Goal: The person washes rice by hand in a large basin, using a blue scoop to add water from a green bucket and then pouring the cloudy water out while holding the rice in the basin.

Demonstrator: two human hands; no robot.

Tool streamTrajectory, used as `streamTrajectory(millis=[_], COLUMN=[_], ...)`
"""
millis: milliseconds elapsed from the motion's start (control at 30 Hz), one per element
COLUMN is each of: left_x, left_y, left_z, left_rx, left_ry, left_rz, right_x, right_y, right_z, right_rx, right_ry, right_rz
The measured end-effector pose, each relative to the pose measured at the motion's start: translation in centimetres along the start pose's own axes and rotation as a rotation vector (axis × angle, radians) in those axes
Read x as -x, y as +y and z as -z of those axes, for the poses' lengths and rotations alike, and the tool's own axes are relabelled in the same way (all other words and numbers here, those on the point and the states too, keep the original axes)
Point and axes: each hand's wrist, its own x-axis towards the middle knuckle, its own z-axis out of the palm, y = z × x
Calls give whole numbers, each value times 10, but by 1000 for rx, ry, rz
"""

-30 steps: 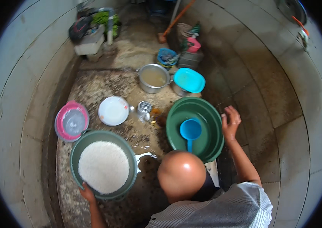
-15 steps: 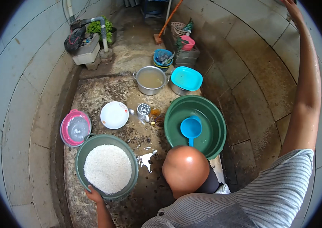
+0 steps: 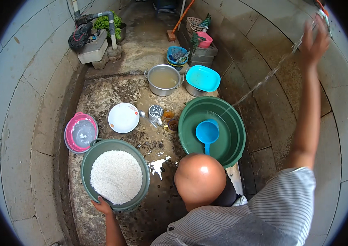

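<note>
Left hand: the left hand [image 3: 101,205] grips the near rim of the rice basin [image 3: 115,175], fingers curled over the edge; the forearm comes up from the lower edge.
Right hand: the right hand [image 3: 315,39] is raised high at the upper right, fingers spread, holding nothing; it is blurred, close to a tap fitting [image 3: 323,14] on the wall.
Rice basin: green, round, filled with white rice, resting on the wet stone slab [image 3: 104,94] just ahead of the left hand.
Water: a thin stream [image 3: 260,84] slants from near the right hand down into the green tub [image 3: 235,135].
Tub: well below the right hand, holding a blue ladle [image 3: 207,133]; it is just beside the rice basin's far right.
Edges: the slab's left side runs along a drain channel [image 3: 65,123] under the tiled wall; the tub overhangs its right edge.
Open room: bare wet stone between basin, tub and white plate [image 3: 123,117]; the pink bowl [image 3: 81,132] touches the basin's upper left.
Farther: steel pot [image 3: 163,79] and turquoise lid [image 3: 202,78] at the slab's far end.
</note>
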Motion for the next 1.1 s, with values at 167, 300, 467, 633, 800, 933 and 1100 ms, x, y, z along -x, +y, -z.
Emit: streamTrajectory(millis=[167, 300, 467, 633, 800, 933, 1100], left_x=[-4, -3, 16, 43, 65, 64, 48], left_y=[-21, -26, -13, 8, 18, 13, 10], left_z=[7, 3, -10, 5, -29, -37, -6], left_rx=[-15, -42, -84, -244, -201, -286, -289], left_ry=[21, 45, 27, 119, 182, 211, 200], left_rz=[95, 183, 203, 190, 184, 123, 99], right_x=[337, 508, 541, 498, 540, 542, 444], right_y=[-267, -347, -351, -396, -389, -420, -438], right_z=[96, 169, 157, 139, 101, 102, 111], right_rx=[-607, -9, -440, 100, 106, -315, -919], right_ry=[-639, -1568, -1469, -1588, -1478, -1159, -1456], right_rz=[-1222, -2081, -1680, -1572, -1678, -1494, -2212])
